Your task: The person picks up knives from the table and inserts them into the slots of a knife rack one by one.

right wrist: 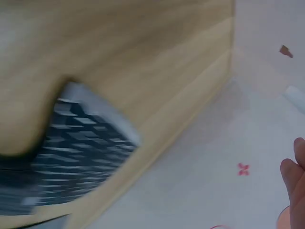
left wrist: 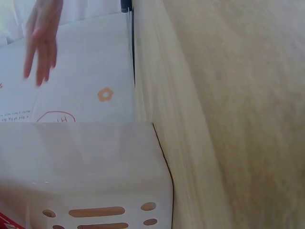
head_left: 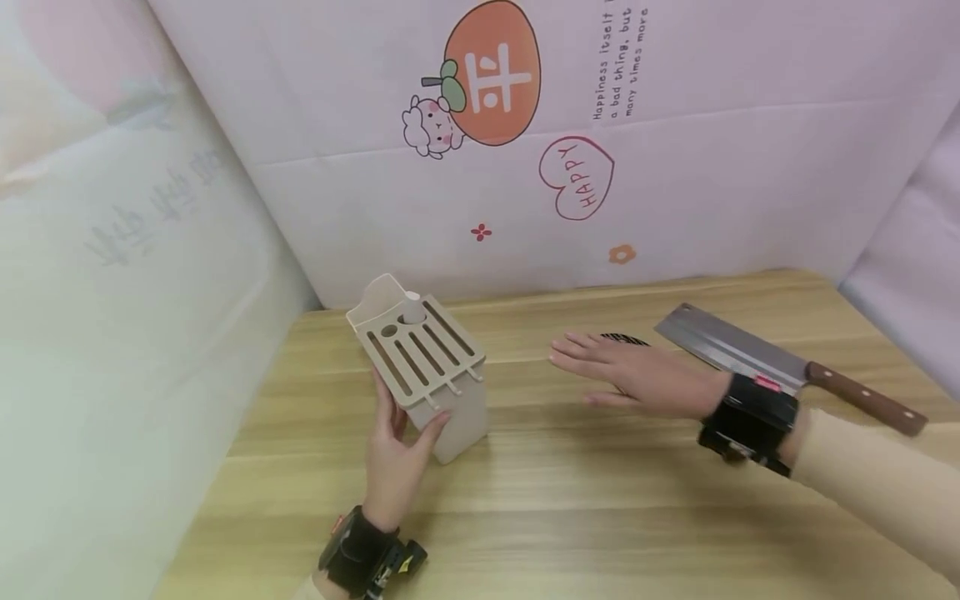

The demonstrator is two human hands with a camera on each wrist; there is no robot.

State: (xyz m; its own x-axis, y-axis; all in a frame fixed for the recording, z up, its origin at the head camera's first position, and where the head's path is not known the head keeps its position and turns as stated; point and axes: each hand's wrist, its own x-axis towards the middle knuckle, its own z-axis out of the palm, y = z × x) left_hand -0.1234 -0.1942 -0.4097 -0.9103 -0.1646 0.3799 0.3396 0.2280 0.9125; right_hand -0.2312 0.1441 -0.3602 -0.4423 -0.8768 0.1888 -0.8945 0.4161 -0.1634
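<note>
On the left of the table, my left hand (head_left: 397, 467) grips a beige knife holder (head_left: 461, 421), thumb on the near side and fingers on the left. Its slotted top has two round holes; a white rod-like end (head_left: 413, 307) sticks out of one. The holder's pale wall (left wrist: 86, 152) fills the lower left wrist view. My right hand (head_left: 648, 379) hovers over the table with straight fingers, holding nothing. Beneath it lies a dark, pale-streaked blade (right wrist: 83, 152), mostly hidden in the head view and blurred in the right wrist view.
A cleaver (head_left: 738, 342) with a brown wooden handle (head_left: 866, 398) lies at the right of the wooden table (head_left: 570, 517). Printed white sheets (head_left: 360, 200) hang along the table's back and left edges.
</note>
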